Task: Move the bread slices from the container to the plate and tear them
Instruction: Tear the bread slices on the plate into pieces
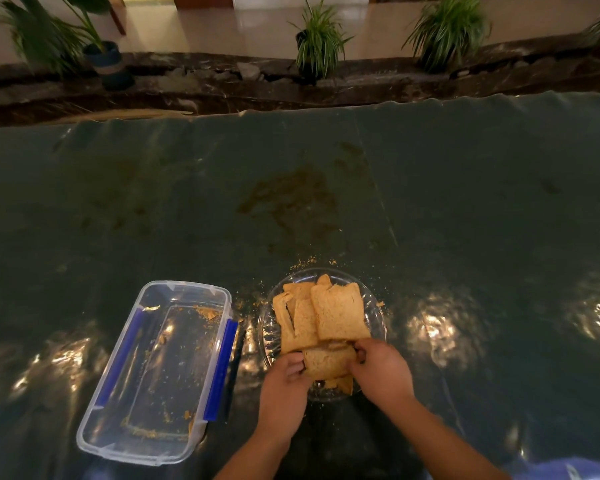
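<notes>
The table (465,202) is wearing a dark, shiny cover, and there is lots of bare room on it to the far side, the left and the right. The cover's far edge is lying against a dark stone ledge (222,88) where potted plants (317,39) are standing.

A clear glass plate (374,306) is sitting near the table's near edge. The bread slices (338,315) are lying piled on the plate, overlapping each other. The big top slice's long side is pointing away from the person, leaning a little to the left.

The left hand (284,389) and the right hand (383,372) are each pinching one end of a smaller bread piece (326,363) at the near side of the plate. This piece is lying sideways, running from hand to hand.

A clear plastic container (118,441) with blue clips is sitting just to the left of the plate, not touching it. It is open and holding only crumbs. More crumbs (305,263) are lying on the cover around the plate.
</notes>
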`<state>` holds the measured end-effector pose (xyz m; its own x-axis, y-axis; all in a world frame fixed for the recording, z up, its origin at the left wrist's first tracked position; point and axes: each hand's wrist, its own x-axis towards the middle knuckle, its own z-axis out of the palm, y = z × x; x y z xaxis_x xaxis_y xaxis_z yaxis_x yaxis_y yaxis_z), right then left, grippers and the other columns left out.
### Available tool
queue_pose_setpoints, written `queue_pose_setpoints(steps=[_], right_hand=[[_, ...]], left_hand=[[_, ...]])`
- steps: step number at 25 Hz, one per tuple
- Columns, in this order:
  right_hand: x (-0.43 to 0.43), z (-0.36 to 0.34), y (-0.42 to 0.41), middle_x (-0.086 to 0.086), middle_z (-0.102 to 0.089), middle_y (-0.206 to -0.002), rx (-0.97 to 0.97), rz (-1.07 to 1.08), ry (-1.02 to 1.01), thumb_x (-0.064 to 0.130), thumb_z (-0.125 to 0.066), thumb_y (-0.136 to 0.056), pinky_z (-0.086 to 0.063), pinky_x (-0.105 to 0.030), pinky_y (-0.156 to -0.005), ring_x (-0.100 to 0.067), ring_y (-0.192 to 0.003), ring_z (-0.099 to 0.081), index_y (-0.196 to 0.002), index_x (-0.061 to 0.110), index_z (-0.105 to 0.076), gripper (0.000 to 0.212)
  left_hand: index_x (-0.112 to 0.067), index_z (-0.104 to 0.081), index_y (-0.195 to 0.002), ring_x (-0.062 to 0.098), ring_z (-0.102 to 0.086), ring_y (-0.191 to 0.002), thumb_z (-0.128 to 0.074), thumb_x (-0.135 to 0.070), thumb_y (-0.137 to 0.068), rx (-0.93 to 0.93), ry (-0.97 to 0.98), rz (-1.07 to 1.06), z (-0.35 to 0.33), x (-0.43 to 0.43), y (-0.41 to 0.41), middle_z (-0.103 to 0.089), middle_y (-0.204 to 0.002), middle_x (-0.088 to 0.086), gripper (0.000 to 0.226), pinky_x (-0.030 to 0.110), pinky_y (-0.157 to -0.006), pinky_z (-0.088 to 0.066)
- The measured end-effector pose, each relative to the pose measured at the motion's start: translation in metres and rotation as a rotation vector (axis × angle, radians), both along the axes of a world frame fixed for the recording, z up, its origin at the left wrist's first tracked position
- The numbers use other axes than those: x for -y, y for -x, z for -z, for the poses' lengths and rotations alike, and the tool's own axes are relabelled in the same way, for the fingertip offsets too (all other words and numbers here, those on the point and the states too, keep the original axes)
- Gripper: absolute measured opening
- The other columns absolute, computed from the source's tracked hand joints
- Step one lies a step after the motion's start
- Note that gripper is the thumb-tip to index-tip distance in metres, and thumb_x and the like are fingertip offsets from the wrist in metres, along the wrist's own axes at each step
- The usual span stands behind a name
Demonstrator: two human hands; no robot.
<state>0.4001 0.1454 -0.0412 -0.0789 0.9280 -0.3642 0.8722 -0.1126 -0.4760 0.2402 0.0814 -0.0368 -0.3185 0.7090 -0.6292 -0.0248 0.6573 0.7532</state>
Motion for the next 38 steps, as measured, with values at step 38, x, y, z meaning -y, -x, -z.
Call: queue_pose_setpoints(steps=[38], right_hand=[[0.005, 0.009, -0.007, -0.004, -0.073, -0.064, -0.234, 0.196, 0.335, 0.030, -0.072, -0.077, -0.055, -0.030, -0.042, -0.018, -0.049, -0.070, -0.098, 0.026, -0.055, 0.027]], left_hand=[[-0.032, -0.033, -0.145, 0.019, -0.050, -0.125, -0.056, 0.005, -0.084, 0.041, -0.014, -0.079, 0.009, -0.006, 0.001, -0.055, -0.135, -0.005, 0.075, 0.053, -0.103, -0.047]])
